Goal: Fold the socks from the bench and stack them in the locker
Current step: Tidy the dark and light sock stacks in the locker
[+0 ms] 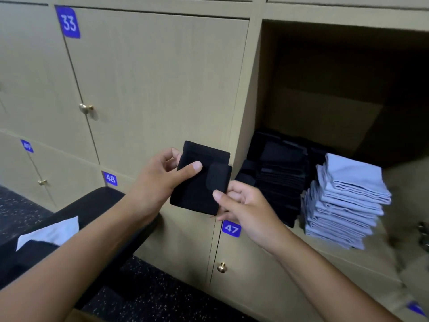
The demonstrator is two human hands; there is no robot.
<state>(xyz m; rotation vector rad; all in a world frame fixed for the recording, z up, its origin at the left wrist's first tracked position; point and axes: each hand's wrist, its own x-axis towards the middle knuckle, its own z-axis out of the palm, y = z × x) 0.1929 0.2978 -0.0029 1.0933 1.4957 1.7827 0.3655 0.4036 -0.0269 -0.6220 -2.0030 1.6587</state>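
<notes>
Bench (97, 205): black padded seat, lower left, nearest the camera. On it lies a white sock (50, 231) beside a dark sock (34, 248), both unfolded and touching.

Floor (148, 289): dark, speckled, under and beside the bench.

Left hand (160, 175): raised in front of the closed doors, thumb laid across the front of a folded black sock (200, 180), fingers curled behind its left edge, gripping it.

Right hand (241, 205): pinches the same sock at its lower right corner, thumb on the front, fingers tucked behind.

Folded black sock: held in the air between both hands, roughly square, tilted a little, a small flap showing at its right edge. It is just left of the open locker, not yet inside.

Closed doors: tan wood, blue number plates reading 33 (68, 23), 48 (110, 178) and 47 (231, 228), round brass knobs, one (222, 267) below plate 47.

Open locker (255, 89): right of door 33, interior dark toward the back. Inside, a stack of black socks (278, 177) on the left, several layers deep. Just beside it, on the right, a stack of pale blue socks (346, 201), leaning slightly, its folded edges facing out. The two stacks stand close; whether they touch cannot be told.
</notes>
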